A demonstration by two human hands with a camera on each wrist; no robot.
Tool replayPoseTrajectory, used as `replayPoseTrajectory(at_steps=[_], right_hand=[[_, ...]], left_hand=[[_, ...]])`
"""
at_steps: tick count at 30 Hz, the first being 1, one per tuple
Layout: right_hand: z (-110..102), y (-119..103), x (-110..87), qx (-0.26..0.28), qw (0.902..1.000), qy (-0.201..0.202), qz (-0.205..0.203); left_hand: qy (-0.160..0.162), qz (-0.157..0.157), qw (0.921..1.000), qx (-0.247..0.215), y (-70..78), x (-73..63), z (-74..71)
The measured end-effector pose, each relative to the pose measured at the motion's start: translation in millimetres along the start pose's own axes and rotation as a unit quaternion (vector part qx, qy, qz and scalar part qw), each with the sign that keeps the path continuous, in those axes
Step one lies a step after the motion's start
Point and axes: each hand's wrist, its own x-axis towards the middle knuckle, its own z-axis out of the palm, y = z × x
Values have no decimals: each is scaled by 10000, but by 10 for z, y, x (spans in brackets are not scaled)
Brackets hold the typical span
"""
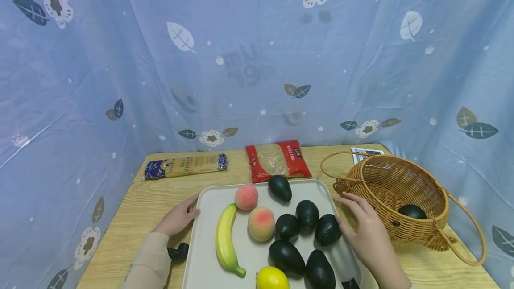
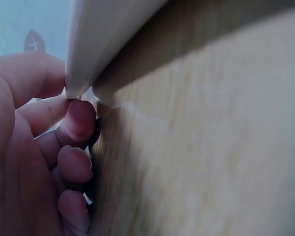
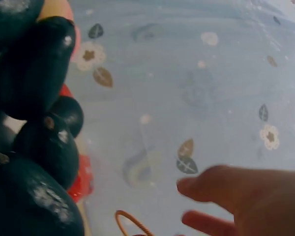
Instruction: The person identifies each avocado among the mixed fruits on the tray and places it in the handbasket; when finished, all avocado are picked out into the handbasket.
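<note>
A white tray [image 1: 206, 244] carries several dark green avocados [image 1: 287, 258], two peaches [image 1: 261, 224], a banana [image 1: 226, 241] and a yellow lemon [image 1: 272, 278]. At the tray's left rim is my left hand [image 1: 179, 216]; in the left wrist view its thumb [image 2: 42, 73] and curled fingers hold the tray edge close over the wooden table. My right hand [image 1: 367, 231] spreads over the tray's right rim, thumb beside the rightmost avocado [image 1: 327, 230]. In the right wrist view, its fingers are extended and hold nothing, with avocados [image 3: 32, 69] to the left.
A wicker basket [image 1: 385, 211] with one avocado [image 1: 412, 212] inside stands right of the tray, its handles sticking out. Behind the tray lie a red-edged bag [image 1: 278, 159] and a long pack of noodles [image 1: 186, 166]. A blue patterned curtain [image 1: 257, 57] surrounds the table.
</note>
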Motion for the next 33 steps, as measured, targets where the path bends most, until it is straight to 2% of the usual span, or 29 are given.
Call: replayPoseTrajectory(at_steps=[5,11,17,22,26,33], right_hand=[[107,1,-55,209,9969,-755,89],[247,71,-110,198,9825,-1756,592],[351,119,-164,99,9678,-2269,1090],[398,151,-193,100,9621,-2417,1263],[407,159,-202,155,9623,-2384,1304],[421,213,-242,197,9745,-1985,1028]], left_hand=[[17,17,10000,-9,-7,-15,3],[-26,-41,10000,82,-51,-26,17],[-7,-27,9998,221,-35,-24,15],[-45,-36,9999,122,-30,-7,18],[-54,-62,9999,121,-30,-8,25],[-62,-28,9998,175,7,-23,24]])
